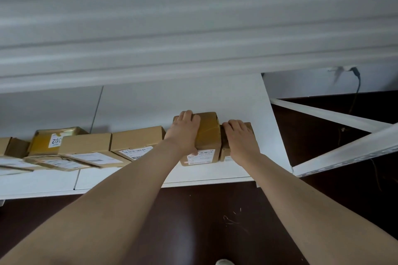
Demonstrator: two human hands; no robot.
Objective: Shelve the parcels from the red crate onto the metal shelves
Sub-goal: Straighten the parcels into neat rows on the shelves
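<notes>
Two cardboard parcels stand side by side on the white metal shelf. My left hand grips the taller taped parcel from above, fingers curled over its far edge. My right hand lies on the smaller brown parcel to its right, fingers bent over its top. Both parcels show white labels on their front faces. The red crate is out of view.
A row of several labelled parcels fills the shelf to the left, one yellow-taped with "002". The shelf's right end is bare. White frame beams jut out at right over a dark floor. A cable hangs on the wall.
</notes>
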